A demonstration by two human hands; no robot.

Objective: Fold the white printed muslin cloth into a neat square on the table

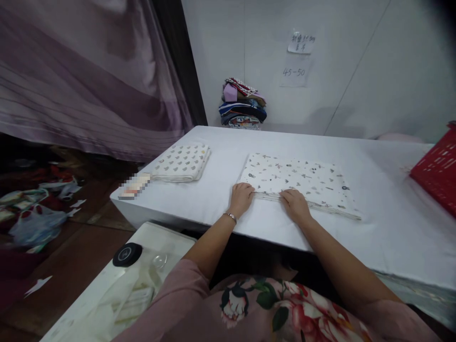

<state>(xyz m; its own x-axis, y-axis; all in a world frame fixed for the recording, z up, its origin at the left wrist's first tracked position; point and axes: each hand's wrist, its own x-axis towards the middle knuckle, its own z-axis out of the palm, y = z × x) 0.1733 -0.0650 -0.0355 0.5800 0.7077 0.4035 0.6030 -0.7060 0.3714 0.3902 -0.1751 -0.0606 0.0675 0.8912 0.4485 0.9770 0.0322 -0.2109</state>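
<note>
A white folded cloth (295, 176) with small grey and black prints lies flat on the white-covered table in front of me. Its layered near edge faces my body. At the near left corner, my left hand (242, 197) has its fingers closed on that edge. My right hand (295, 204) pinches the same edge near its middle, with the thumb side toward the left hand. The cloth's right part extends flat past my right hand. Further left sits another folded cloth (183, 163), white with rows of grey motifs, apart from both hands.
A red plastic basket (436, 166) stands at the table's right. Folded textiles (242, 105) are piled against the back wall, near paper notes (295, 71). A pixelated item (135, 185) lies at the left corner. Lower left, a white surface (156, 232) holds a black round object (127, 254).
</note>
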